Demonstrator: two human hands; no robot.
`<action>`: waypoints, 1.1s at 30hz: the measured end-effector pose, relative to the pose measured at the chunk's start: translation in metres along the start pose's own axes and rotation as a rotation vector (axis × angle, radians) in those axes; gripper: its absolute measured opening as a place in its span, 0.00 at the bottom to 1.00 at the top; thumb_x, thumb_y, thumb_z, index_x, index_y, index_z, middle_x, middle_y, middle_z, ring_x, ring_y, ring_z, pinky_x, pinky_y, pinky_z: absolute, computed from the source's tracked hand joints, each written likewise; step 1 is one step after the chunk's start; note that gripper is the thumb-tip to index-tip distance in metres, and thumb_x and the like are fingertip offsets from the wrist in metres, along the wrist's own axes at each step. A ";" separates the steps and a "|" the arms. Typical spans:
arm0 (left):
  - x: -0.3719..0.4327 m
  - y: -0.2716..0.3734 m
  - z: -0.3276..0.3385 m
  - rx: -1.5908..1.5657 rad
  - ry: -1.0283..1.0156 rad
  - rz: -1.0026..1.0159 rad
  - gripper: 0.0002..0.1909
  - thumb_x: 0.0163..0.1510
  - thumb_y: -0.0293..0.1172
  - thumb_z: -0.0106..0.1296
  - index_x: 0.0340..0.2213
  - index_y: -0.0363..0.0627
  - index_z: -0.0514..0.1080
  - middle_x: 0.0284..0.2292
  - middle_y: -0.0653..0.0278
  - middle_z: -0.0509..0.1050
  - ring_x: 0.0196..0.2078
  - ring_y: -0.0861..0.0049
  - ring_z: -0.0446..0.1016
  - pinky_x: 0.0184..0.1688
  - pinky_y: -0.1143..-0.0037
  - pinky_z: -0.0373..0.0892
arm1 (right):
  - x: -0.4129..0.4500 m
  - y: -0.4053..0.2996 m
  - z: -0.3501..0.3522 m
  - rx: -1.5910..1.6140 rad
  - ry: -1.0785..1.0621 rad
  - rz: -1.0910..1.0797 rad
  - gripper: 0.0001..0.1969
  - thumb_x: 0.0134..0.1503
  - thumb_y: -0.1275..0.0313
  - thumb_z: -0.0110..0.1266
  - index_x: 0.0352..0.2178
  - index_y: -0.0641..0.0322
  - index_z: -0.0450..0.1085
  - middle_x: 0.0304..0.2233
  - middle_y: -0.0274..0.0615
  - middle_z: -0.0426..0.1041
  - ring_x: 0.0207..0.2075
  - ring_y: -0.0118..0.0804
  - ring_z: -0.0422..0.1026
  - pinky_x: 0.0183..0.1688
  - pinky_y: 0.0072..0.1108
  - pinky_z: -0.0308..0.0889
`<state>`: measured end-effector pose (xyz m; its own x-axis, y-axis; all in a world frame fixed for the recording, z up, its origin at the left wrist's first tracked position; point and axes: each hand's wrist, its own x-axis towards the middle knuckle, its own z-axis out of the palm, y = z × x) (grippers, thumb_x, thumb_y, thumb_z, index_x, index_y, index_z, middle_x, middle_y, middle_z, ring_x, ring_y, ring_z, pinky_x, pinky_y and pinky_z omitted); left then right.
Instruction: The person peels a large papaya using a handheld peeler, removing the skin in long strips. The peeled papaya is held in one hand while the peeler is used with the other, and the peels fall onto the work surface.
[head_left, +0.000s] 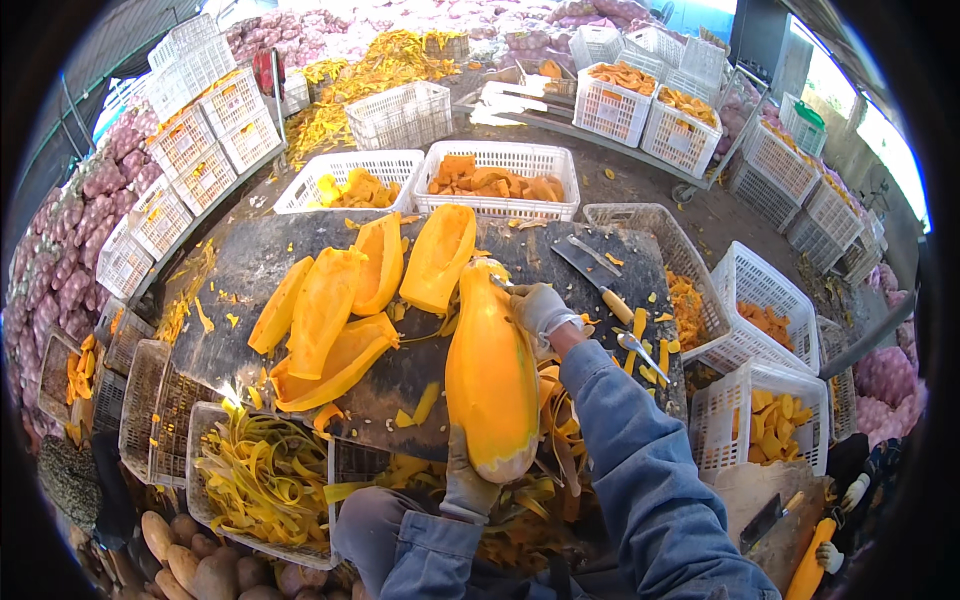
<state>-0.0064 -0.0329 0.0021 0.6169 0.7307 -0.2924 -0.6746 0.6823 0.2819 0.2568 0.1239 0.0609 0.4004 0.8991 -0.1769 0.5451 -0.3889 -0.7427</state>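
Note:
A large, mostly peeled orange squash (491, 375) lies lengthwise before me, its bottom end over the near edge of the dark board (217, 300). My gloved left hand (466, 476) supports that bottom end from the left. Near the stem end, my gloved right hand (541, 309) grips a small metal-ended tool (498, 281), perhaps a peeler, against the squash; the fingers hide most of it. Hollowed squash halves (326, 311) lie to the left. On the right rest a cleaver (581, 262) with a wooden handle and a small metal hand tool (642, 355).
A crate of peelings (259, 480) stands at the near left. Crates of squash pieces (495, 184) line the board's far side, with more crates (761, 420) at right. Below right, a co-worker's gloved hand (829, 558) holds another squash (810, 562), near a cleaver (760, 523).

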 end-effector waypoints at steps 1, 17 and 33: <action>0.000 0.000 -0.001 -0.034 -0.003 -0.021 0.38 0.61 0.63 0.50 0.64 0.55 0.63 0.64 0.62 0.66 0.65 0.58 0.64 0.68 0.54 0.59 | -0.010 0.002 -0.002 -0.038 -0.018 0.005 0.19 0.64 0.65 0.51 0.53 0.58 0.76 0.36 0.52 0.82 0.33 0.40 0.78 0.41 0.28 0.71; 0.000 -0.007 0.020 -0.033 -0.073 -0.024 0.42 0.56 0.66 0.55 0.63 0.52 0.63 0.62 0.61 0.68 0.63 0.59 0.67 0.64 0.53 0.66 | -0.349 0.004 -0.019 -0.073 -0.027 -0.172 0.18 0.60 0.70 0.60 0.52 0.55 0.76 0.39 0.52 0.76 0.40 0.52 0.78 0.44 0.33 0.73; 0.003 -0.015 0.007 0.023 -0.014 0.046 0.39 0.60 0.64 0.52 0.64 0.56 0.63 0.63 0.63 0.68 0.63 0.59 0.68 0.64 0.54 0.67 | -0.047 -0.006 -0.020 -0.269 -0.106 -0.186 0.17 0.65 0.65 0.53 0.49 0.63 0.78 0.42 0.50 0.80 0.40 0.45 0.79 0.45 0.32 0.72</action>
<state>0.0085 -0.0410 0.0039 0.5914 0.7613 -0.2660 -0.6929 0.6484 0.3154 0.2495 0.0796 0.0872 0.2048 0.9701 -0.1307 0.7820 -0.2424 -0.5742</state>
